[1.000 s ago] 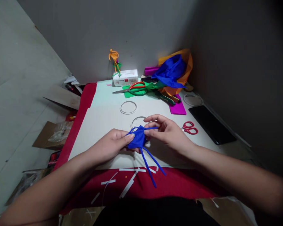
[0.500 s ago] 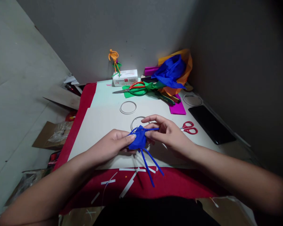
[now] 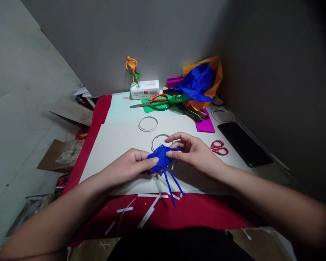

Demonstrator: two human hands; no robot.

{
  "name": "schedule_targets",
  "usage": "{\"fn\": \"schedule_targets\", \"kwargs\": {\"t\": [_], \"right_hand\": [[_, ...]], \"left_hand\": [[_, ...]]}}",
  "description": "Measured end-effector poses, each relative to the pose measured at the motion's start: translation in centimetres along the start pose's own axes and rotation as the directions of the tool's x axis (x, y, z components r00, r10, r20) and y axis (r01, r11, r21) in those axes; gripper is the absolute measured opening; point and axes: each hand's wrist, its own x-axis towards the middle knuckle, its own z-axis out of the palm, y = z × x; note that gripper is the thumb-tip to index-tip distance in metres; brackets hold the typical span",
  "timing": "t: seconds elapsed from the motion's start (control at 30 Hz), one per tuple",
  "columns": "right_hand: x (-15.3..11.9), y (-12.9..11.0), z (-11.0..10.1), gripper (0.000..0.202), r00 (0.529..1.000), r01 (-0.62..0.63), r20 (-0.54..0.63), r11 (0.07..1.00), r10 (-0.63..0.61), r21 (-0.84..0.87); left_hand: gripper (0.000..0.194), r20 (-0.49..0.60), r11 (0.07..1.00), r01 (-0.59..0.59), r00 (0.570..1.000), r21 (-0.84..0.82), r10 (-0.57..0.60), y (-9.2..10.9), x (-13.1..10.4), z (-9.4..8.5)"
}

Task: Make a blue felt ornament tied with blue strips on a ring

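Note:
Between my two hands is a blue paper figure (image 3: 161,158) with a flat body and thin twisted limbs; two long legs hang toward me over the table's front edge. My left hand (image 3: 134,163) pinches the body's left side, thumb on top and fingers beneath. On the right side, my right hand (image 3: 188,150) grips the body's edge between thumb and fingers, its index finger raised and bent. One thin blue arm sticks out against the right fingers. Just behind the figure lies a ring-shaped roll of tape (image 3: 152,143), partly covered.
Red-handled scissors (image 3: 219,148) and a black phone (image 3: 244,143) lie to the right. Behind are another tape ring (image 3: 148,124), large scissors (image 3: 159,102), crumpled blue paper (image 3: 197,83) and a white box (image 3: 144,90) by an orange figure (image 3: 131,65). Paper strips (image 3: 146,217) litter the red cloth (image 3: 206,214).
The blue body has been turned and pressed flatter between my hands. Its legs have swung slightly up and left. My left thumb has moved a little further onto the paper.

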Motion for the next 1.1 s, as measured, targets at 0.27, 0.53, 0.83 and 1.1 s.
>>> {"fn": "schedule_targets", "kwargs": {"t": [0.27, 0.53, 0.83, 1.1], "right_hand": [[-0.06, -0.26, -0.19, 0.034, 0.998, -0.004, 0.059, 0.999, 0.006, -0.033], [0.05, -0.38, -0.3, 0.031, 0.992, -0.043, 0.112, 0.997, 0.05, -0.069], [-0.14, -0.64, -0.48, 0.033, 0.975, -0.089, 0.203, 0.996, 0.092, -0.022], [-0.2, -0.66, -0.34, 0.032, 0.982, -0.045, 0.184, 0.998, 0.052, -0.043]], "left_hand": [[0.037, 0.066, 0.997, -0.064, 0.996, 0.033, 0.061, 0.08, 0.08, -0.11], [0.034, 0.039, 0.999, -0.019, 0.999, 0.049, 0.017, 0.29, 0.07, 0.05], [0.033, 0.053, 0.998, -0.01, 0.999, 0.062, 0.007, 0.02, 0.07, -0.11], [0.031, 0.07, 0.999, -0.002, 0.998, 0.038, -0.001, -0.05, 0.12, -0.29]]}}
